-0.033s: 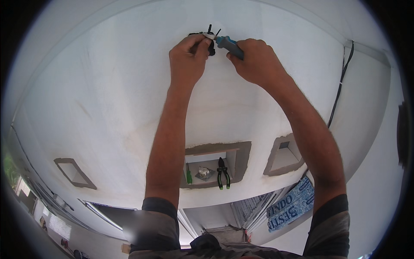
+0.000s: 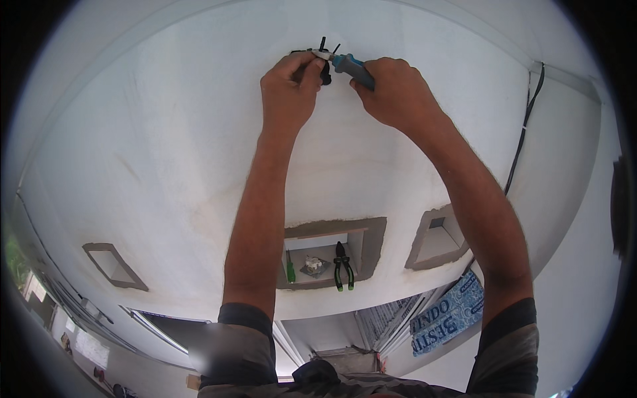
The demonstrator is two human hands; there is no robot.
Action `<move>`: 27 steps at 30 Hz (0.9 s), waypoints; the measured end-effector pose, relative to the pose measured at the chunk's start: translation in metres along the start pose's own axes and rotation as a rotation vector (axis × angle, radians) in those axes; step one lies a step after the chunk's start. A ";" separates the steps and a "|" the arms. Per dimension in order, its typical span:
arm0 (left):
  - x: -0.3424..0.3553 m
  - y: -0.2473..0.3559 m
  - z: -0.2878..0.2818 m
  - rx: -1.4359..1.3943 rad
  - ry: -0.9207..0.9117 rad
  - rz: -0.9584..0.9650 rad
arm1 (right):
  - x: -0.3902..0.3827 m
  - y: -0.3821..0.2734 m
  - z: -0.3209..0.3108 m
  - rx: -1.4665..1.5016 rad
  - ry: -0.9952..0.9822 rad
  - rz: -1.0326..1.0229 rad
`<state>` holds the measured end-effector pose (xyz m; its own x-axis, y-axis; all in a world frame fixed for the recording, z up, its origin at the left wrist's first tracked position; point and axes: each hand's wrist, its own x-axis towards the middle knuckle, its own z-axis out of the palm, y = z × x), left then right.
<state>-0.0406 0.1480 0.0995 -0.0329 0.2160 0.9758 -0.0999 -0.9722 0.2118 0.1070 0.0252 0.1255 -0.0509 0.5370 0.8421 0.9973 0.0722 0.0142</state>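
Note:
Both my arms reach up to a white plastered surface (image 2: 166, 132). A bunch of black wires (image 2: 324, 71) sticks out of a small hole in it. My left hand (image 2: 288, 86) pinches these wires between thumb and fingers. My right hand (image 2: 395, 93) grips a tool with a blue handle (image 2: 353, 68); its pale tip points left and meets the wires at my left fingertips. The tool's working end is too small to make out.
Below my arms, a square recess (image 2: 371, 242) holds a green-handled screwdriver (image 2: 290, 267), black-and-green pliers (image 2: 342, 265) and a small grey fitting (image 2: 313, 266). Further recesses lie at right (image 2: 438, 239) and left (image 2: 113, 265). A black cable (image 2: 521, 146) runs down the right corner. A blue-and-white sack (image 2: 451, 312) lies lower right.

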 end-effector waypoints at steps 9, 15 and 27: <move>0.012 0.001 0.005 0.122 -0.039 0.174 | 0.016 0.005 -0.020 -0.150 -0.011 0.020; 0.019 -0.004 0.006 0.301 -0.031 0.279 | 0.026 0.008 -0.031 -0.154 -0.069 0.013; 0.016 -0.008 0.016 0.406 0.074 0.318 | 0.030 0.013 -0.032 -0.189 -0.080 0.021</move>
<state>-0.0241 0.1574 0.1141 -0.0709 -0.1043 0.9920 0.3196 -0.9445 -0.0764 0.1201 0.0147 0.1682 -0.0260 0.6024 0.7978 0.9900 -0.0954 0.1043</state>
